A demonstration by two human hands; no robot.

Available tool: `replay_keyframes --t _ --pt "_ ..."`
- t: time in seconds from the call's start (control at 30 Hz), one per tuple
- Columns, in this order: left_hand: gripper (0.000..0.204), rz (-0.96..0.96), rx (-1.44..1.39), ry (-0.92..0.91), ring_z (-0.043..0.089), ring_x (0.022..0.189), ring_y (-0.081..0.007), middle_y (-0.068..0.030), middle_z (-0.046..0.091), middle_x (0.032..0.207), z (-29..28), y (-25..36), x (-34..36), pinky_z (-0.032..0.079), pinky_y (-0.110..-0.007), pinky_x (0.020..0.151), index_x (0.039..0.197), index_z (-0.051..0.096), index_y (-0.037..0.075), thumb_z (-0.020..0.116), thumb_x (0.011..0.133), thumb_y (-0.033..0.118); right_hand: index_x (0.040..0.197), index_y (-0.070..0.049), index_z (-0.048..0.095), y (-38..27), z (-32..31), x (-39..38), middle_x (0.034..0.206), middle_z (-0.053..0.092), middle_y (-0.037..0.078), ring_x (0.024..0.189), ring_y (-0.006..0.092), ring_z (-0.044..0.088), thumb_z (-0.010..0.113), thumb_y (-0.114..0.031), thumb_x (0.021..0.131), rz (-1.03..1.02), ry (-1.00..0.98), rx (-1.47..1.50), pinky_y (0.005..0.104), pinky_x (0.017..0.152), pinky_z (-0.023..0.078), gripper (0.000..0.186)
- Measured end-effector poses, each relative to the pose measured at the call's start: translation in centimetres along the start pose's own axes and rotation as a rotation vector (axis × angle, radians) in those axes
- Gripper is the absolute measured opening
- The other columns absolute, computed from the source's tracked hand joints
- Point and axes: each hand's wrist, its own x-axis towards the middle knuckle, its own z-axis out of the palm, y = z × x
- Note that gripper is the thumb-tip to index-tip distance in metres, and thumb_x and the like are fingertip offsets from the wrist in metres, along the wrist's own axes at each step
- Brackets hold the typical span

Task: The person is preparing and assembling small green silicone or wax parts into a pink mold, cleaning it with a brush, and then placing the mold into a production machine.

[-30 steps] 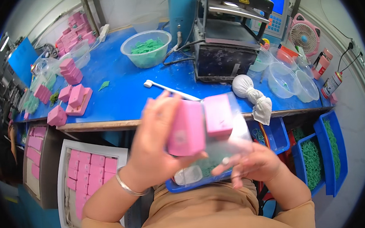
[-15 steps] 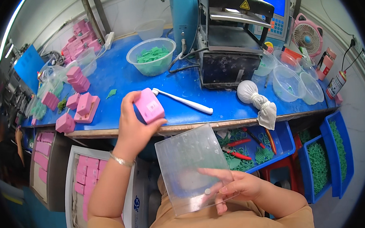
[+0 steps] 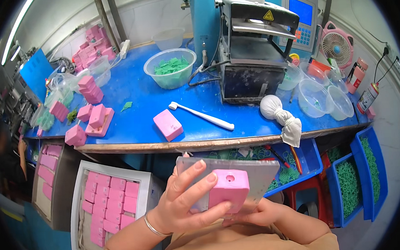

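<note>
Low at centre, my left hand (image 3: 184, 201) grips a pink block (image 3: 227, 192) with a small round hole, pressed to a clear flat plate (image 3: 262, 176). My right hand (image 3: 260, 213) holds that plate from below, its fingers partly hidden behind it. On the blue bench (image 3: 140, 119) above them lies another pink block (image 3: 168, 125), beside a white long-handled brush (image 3: 202, 116). A knotted white cloth bundle (image 3: 277, 118) sits to their right.
A press machine (image 3: 252, 76) stands at the back, near bowls (image 3: 169, 67) and a pink fan (image 3: 335, 45). Pink block stacks (image 3: 90, 90) are left. Below are a box of blocks (image 3: 110, 194) and blue trays (image 3: 348, 189) of green strands. A person (image 3: 7, 155) is at far left.
The block that my left hand carried is now on the bench. That hand has moved down to the plate, where another pink block now shows under its fingers, and the plate is turned.
</note>
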Motion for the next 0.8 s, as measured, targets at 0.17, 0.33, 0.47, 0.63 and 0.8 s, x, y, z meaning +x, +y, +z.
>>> replay_keyframes --t 0.17,0.33,0.47,0.63,0.8 --pt "0.032 0.100 0.035 -0.015 0.036 0.122 -0.0389 -0.0133 0.037 0.129 0.1 0.4 -0.4 0.037 -0.058 0.096 0.101 0.058 0.025 0.072 0.072 0.021 0.134 -0.005 0.037 0.3 -0.5 -0.5 0.117 0.052 0.010 0.100 0.0200 0.057 0.049 -0.001 0.089 -0.063 -0.014 -0.274 0.0330 0.086 0.046 0.046" --pt "0.041 -0.135 0.075 -0.004 0.039 0.121 -0.0350 -0.0144 0.041 0.130 0.9 1.0 -0.2 0.032 -0.055 0.095 0.108 0.060 0.024 0.073 0.070 0.029 0.138 -0.005 0.028 -1.0 0.3 -0.8 0.118 0.054 0.015 0.095 0.0207 0.059 0.048 -0.003 0.090 -0.017 0.031 -0.130 0.0319 0.082 0.047 0.052" --pt "0.050 -0.469 0.124 -0.182 0.028 0.125 -0.0426 -0.0227 0.035 0.132 1.2 -0.4 0.9 0.020 -0.057 0.100 0.117 0.056 0.013 0.056 0.081 0.047 0.141 -0.004 0.017 -2.5 0.3 -2.4 0.120 0.052 0.024 0.087 0.0237 0.061 0.050 -0.005 0.088 0.172 0.048 0.351 0.0304 0.076 0.049 0.062" --pt "0.059 -0.561 0.370 0.008 0.025 0.128 -0.0417 -0.0233 0.031 0.134 0.7 -6.8 0.0 0.017 -0.054 0.103 0.125 0.040 0.004 0.058 0.082 0.040 0.141 -0.002 0.011 -7.3 -0.3 -3.1 0.116 0.049 0.035 0.067 0.0310 0.065 0.052 -0.007 0.082 -0.022 0.135 0.591 0.0340 0.062 0.052 0.072" --pt "0.067 -0.734 0.485 -0.199 0.029 0.124 -0.0391 -0.0213 0.037 0.126 1.7 -10.6 -1.0 0.023 -0.051 0.102 0.120 0.043 0.004 0.074 0.067 0.032 0.140 0.002 0.011 -15.5 -2.4 -1.1 0.114 0.048 0.037 0.069 0.0324 0.065 0.045 -0.006 0.081 -0.225 0.143 0.433 0.0343 0.061 0.052 0.068"
